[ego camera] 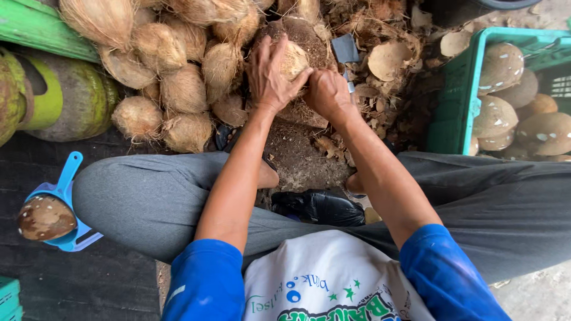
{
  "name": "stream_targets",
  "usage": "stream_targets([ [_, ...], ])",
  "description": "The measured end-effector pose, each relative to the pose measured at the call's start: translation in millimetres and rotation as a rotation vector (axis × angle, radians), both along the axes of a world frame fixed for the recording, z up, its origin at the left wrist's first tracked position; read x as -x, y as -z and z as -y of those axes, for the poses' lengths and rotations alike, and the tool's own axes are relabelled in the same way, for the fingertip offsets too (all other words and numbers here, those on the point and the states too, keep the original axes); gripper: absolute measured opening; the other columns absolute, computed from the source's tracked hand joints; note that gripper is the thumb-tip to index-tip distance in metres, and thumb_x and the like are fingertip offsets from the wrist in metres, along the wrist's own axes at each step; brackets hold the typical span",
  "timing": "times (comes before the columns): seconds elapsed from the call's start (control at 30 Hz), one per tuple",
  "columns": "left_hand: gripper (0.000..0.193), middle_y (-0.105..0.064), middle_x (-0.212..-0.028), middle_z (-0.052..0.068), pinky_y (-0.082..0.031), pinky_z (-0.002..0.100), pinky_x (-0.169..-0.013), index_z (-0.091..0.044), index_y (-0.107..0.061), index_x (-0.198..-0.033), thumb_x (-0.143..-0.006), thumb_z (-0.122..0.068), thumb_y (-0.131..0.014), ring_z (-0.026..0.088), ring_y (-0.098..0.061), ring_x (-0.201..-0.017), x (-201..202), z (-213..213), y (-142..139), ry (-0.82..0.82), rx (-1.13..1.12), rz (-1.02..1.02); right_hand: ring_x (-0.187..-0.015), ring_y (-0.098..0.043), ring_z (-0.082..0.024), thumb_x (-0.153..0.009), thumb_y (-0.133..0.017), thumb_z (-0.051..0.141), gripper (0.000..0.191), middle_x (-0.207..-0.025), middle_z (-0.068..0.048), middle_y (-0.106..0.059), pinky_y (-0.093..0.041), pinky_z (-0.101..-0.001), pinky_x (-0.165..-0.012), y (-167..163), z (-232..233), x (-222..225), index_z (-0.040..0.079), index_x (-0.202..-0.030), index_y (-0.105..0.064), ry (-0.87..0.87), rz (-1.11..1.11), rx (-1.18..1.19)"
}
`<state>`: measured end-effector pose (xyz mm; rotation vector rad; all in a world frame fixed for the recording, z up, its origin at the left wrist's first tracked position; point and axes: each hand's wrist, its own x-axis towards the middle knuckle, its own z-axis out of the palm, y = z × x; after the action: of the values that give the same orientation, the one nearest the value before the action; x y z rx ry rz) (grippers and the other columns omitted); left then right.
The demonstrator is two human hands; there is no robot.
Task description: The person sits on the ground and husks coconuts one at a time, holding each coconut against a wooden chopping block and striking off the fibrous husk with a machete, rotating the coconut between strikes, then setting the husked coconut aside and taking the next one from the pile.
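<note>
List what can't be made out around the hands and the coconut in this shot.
- Head view: the tool's blade is mostly covered by the right hand; its handle and grip can't be seen.
- The coconut is half covered by the left hand; how far it is peeled is unclear.
- The green crate is cut off by the right edge.
- The green cylinder is cut off by the left edge.

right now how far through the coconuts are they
Done, by the look of it: the green crate on the right holds several smooth peeled coconuts, and husk scraps litter the ground. In hand: the left hand and right hand both grip one fibrous coconut. Left: a pile of unpeeled fibrous coconuts sits on the left, at least as many as the crate shows.
</note>
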<state>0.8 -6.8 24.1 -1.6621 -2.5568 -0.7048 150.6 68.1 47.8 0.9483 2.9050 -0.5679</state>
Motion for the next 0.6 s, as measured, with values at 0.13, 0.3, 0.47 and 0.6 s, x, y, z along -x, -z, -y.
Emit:
stream_targets([
  [0.13, 0.088, -0.048, -0.146, 0.018, -0.048, 0.051, -0.104, -0.013, -0.051, -0.147, -0.084, -0.072, -0.068, 0.036, -0.052, -0.131, 0.1, -4.7, -7.5, -0.035, 0.116, 0.292, -0.045, -0.052, -0.015, -0.085, -0.059, -0.004, 0.014, -0.064, -0.015, -0.063, -0.048, -0.0297, -0.036, -2.4, 8.9, -1.8, 0.003, -0.087, -0.071, 0.129, -0.023, 0.114],
  [0.3, 0.079, -0.048, -0.150, 0.017, -0.048, 0.050, -0.108, -0.016, -0.055, -0.143, -0.088, -0.069, -0.071, 0.034, -0.051, -0.134, -0.8, -15.0, -0.6, -0.052, 0.091, 0.198, -0.045, -0.055, -0.014, -0.087, -0.061, -0.002, 0.013, -0.066, -0.013, -0.066, -0.049, -0.0324, -0.037, -0.6, 14.5, 0.6, 0.003, -0.087, -0.073, 0.207, -0.065, 0.106],
  [0.47, 0.095, -0.048, -0.143, 0.021, -0.045, 0.057, -0.100, -0.012, -0.055, -0.141, -0.073, -0.070, -0.086, 0.041, -0.048, -0.127, -10.3, -10.5, 10.7, -0.030, 0.018, 0.005, -0.052, -0.056, -0.017, -0.078, -0.074, 0.013, 0.012, -0.065, -0.012, -0.068, -0.052, -0.0349, -0.053, 16.4, 10.9, -4.3, 0.002, -0.083, -0.071, 0.130, -0.152, 0.016],
  [0.6, 0.094, -0.052, -0.139, 0.015, -0.049, 0.049, -0.101, -0.013, -0.057, -0.140, -0.068, -0.063, -0.089, 0.034, -0.051, -0.124, -8.6, -20.0, 10.4, -0.043, 0.074, 0.171, -0.049, -0.056, -0.015, -0.083, -0.070, 0.007, 0.005, -0.068, -0.013, -0.065, -0.053, -0.0316, -0.042, 28.8, 17.9, -9.4, 0.003, -0.085, -0.072, 0.203, -0.129, 0.041],
])
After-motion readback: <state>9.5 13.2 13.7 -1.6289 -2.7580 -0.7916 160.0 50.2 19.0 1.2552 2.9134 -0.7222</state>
